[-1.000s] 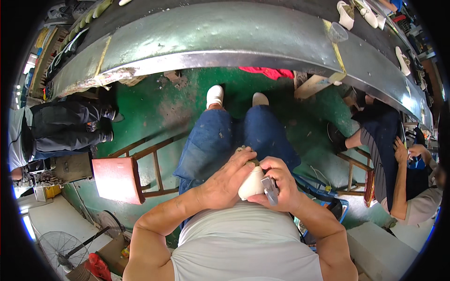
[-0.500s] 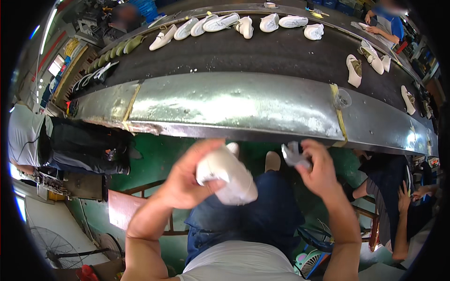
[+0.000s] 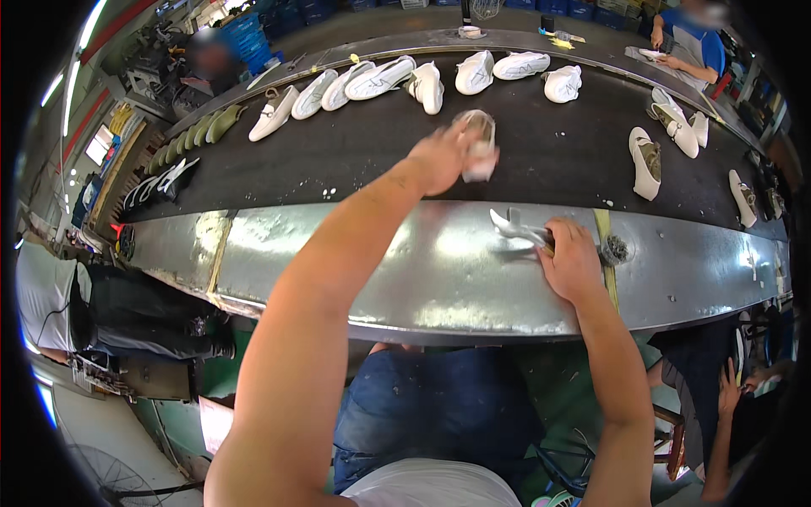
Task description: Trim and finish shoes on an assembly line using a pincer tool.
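My left hand (image 3: 439, 156) reaches far out over the black conveyor belt (image 3: 355, 148) and grips a white shoe (image 3: 479, 144), which is blurred by motion. My right hand (image 3: 570, 258) rests on the shiny metal ledge (image 3: 439, 270) in front of the belt and is closed on a metal tool (image 3: 517, 228) whose jaws point left. Several white shoes (image 3: 380, 80) lie in a row along the far side of the belt.
More white shoes (image 3: 646, 160) lie at the right end of the belt. A seated person (image 3: 93, 313) is at my left, another person (image 3: 726, 397) at the lower right, and one in a blue shirt (image 3: 688, 42) across the belt. A wooden stool (image 3: 215, 418) stands below left.
My left hand has carried the shoe from my lap up and out over the belt. My right hand has brought the tool up onto the metal ledge.
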Demonstrator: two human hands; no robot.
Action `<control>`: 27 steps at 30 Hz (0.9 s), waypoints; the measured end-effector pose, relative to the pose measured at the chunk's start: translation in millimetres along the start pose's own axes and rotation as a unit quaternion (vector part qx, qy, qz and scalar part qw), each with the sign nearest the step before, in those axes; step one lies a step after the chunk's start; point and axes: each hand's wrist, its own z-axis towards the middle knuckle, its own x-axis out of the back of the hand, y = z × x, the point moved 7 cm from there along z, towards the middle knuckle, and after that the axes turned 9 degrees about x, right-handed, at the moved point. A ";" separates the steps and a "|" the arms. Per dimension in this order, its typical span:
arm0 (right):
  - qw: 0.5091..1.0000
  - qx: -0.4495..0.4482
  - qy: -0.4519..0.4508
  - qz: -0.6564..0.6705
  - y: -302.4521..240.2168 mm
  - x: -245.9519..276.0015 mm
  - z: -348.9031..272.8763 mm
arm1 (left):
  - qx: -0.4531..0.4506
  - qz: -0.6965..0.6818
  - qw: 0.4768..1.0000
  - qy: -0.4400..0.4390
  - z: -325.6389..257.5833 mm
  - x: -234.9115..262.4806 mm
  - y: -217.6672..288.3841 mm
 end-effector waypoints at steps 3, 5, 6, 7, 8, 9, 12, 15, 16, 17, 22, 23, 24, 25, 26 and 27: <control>1.000 -0.003 -0.011 0.010 4.2 -1.2 0.5 | -0.023 -0.138 0.982 -0.128 5.4 -32.5 14.0; 1.000 -0.005 -0.010 0.017 4.2 -2.3 3.6 | -0.011 -0.214 0.971 -0.106 5.8 -41.8 14.4; 0.999 -0.017 -0.020 0.021 6.8 -1.2 3.3 | 0.002 -0.292 0.953 -0.083 10.2 -42.5 14.2; 0.999 -0.030 -0.030 0.025 9.5 -0.8 3.1 | -0.002 -0.296 0.951 -0.085 14.9 -49.4 8.0; 0.999 -0.036 -0.034 0.022 10.9 -0.5 3.7 | 0.013 -0.394 0.917 -0.061 18.2 -53.7 -10.7; 0.998 -0.035 -0.038 0.024 10.2 -0.5 5.1 | 0.028 -0.487 0.872 -0.038 20.9 -60.3 -31.9; 0.998 -0.036 -0.049 0.033 7.5 -2.1 10.3 | 0.292 -0.467 0.831 0.071 10.0 -110.6 -140.4; 0.998 -0.028 -0.046 0.030 6.9 -0.7 17.3 | 0.414 -0.295 0.841 0.185 -6.0 -151.5 -243.5; 0.998 -0.024 -0.042 0.039 3.7 -0.8 20.6 | 0.422 -0.230 0.855 0.195 -13.3 -167.5 -283.2; 0.998 -0.025 -0.042 0.044 4.6 -2.6 20.6 | 0.466 -0.230 0.838 0.166 -13.9 -183.5 -309.2; 0.997 -0.031 -0.061 0.032 6.1 -8.9 20.5 | 0.601 -0.167 0.773 0.115 -4.5 -232.7 -398.6; 0.997 -0.034 -0.065 0.025 6.6 -9.2 22.1 | 0.598 -0.145 0.781 0.104 3.0 -236.9 -408.0; 0.996 -0.033 -0.072 0.035 6.7 -11.0 23.4 | 0.598 -0.159 0.782 0.073 10.1 -241.3 -415.1; 0.995 -0.034 -0.080 0.043 6.5 -13.0 24.4 | 0.596 -0.175 0.783 0.041 17.9 -245.8 -418.9; 0.996 -0.025 -0.079 0.041 6.6 -14.8 25.2 | 0.580 -0.179 0.794 0.035 24.9 -246.7 -419.4; 0.995 -0.023 -0.081 0.045 6.3 -15.5 27.4 | 0.583 -0.176 0.793 0.033 26.9 -246.2 -426.3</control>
